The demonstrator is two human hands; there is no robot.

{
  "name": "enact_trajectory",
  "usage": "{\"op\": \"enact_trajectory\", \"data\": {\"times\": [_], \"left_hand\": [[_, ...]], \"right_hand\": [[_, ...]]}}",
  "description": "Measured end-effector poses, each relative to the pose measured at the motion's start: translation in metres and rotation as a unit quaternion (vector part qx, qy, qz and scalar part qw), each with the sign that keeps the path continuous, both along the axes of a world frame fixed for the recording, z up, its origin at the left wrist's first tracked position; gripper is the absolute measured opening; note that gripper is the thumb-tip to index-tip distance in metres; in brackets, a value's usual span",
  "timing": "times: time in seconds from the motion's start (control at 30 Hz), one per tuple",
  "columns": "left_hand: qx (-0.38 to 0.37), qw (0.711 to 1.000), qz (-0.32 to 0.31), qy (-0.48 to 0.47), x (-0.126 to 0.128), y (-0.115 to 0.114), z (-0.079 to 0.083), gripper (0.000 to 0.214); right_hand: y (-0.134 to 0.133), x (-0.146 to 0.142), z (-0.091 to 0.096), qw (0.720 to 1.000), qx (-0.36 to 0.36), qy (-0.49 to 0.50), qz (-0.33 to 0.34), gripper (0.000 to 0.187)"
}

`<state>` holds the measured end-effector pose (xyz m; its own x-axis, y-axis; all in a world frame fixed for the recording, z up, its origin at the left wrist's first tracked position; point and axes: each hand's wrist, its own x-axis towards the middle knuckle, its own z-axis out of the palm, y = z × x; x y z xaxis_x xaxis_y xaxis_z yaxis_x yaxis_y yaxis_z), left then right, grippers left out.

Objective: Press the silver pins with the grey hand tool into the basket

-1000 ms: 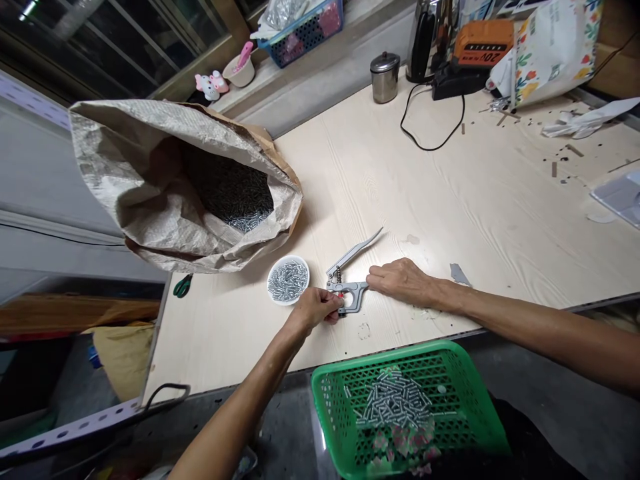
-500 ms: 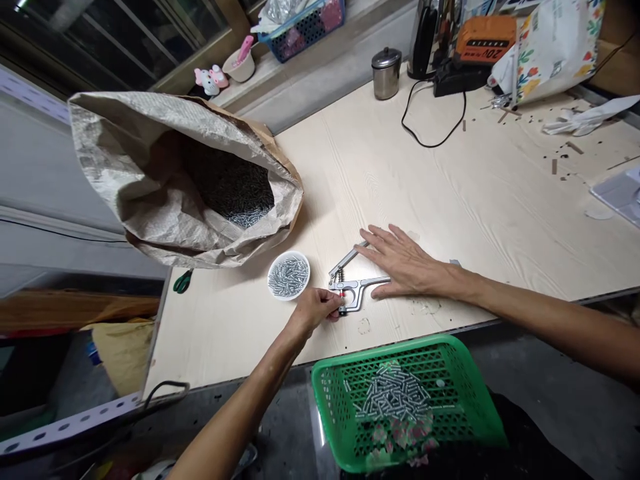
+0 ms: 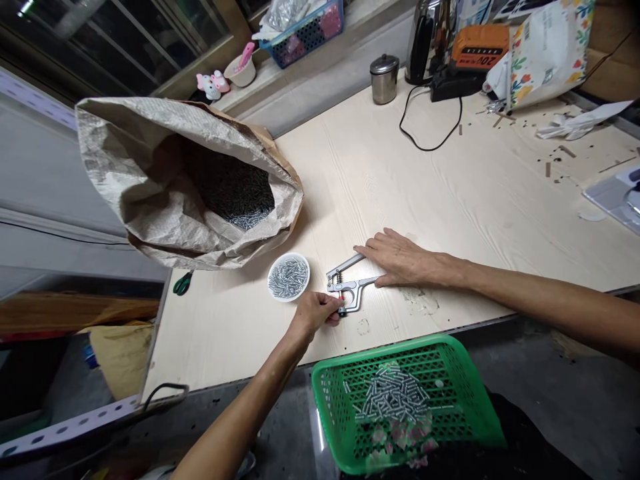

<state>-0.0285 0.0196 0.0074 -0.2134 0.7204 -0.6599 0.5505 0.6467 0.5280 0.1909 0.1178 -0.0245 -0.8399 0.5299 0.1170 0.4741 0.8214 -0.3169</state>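
Observation:
A pair of silver snap-fastener pliers (image 3: 354,285) lies on the table, its two handles spread and a spring showing near the head. My right hand (image 3: 403,261) is at the handle ends, thumb by the lower handle and fingers over the upper one. At the jaw, by a red part, my left hand (image 3: 318,309) is closed in a pinch; whatever is between the fingertips is too small to make out. Just beyond the left hand stands a white bowl (image 3: 308,275) full of small silvery metal pieces (image 3: 289,277).
A green basket (image 3: 320,393) with a heap of ribbed metal pieces (image 3: 395,395) sits at the table's near edge. A large woven sack (image 3: 165,220) of metal pieces stands at left, near green-handled scissors (image 3: 183,283). Farther back are a metal canister (image 3: 385,80) and a black cable (image 3: 425,148).
The right hand's spread fingers have drawn together at the pliers' handles, and the hand has come slightly lower. The left hand stays pinched at the jaw. The view has shifted slightly.

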Motion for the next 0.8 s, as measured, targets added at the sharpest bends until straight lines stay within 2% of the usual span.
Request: {"op": "enact_trajectory", "data": {"times": [0.07,0.13,0.2,0.27,0.33,0.43,0.57,0.8], "left_hand": [[0.090,0.985,-0.078,0.121,0.007,-0.007,0.000,0.025],[0.227,0.934,-0.174,0.214,0.017,-0.009,-0.001,0.021],[0.328,0.874,-0.270,0.236,0.027,-0.004,-0.005,0.040],[0.356,0.833,-0.359,0.225,0.034,0.008,-0.010,0.055],[0.335,0.814,-0.420,0.224,0.037,0.022,-0.012,0.060],[0.288,0.797,-0.469,0.250,0.037,0.038,-0.009,0.065],[0.279,0.789,-0.483,0.257,0.041,0.047,-0.004,0.056],[0.305,0.824,-0.448,0.165,0.043,0.058,-0.012,0.018]], "right_hand": [[-0.002,0.001,-0.005,1.000,-0.009,0.021,0.004,0.062],[-0.005,0.000,-0.008,0.999,-0.018,0.037,0.001,0.063],[-0.007,0.000,-0.009,0.999,-0.023,0.046,-0.001,0.067],[-0.008,0.001,-0.007,0.999,-0.031,0.044,-0.004,0.071],[-0.010,0.005,-0.004,0.998,-0.046,0.022,-0.026,0.072],[-0.011,0.012,0.003,0.995,-0.058,-0.034,-0.073,0.069],[-0.010,0.018,0.010,0.995,-0.043,-0.043,-0.082,0.051],[-0.006,0.016,0.003,0.995,-0.064,-0.020,-0.077,0.015]]}}
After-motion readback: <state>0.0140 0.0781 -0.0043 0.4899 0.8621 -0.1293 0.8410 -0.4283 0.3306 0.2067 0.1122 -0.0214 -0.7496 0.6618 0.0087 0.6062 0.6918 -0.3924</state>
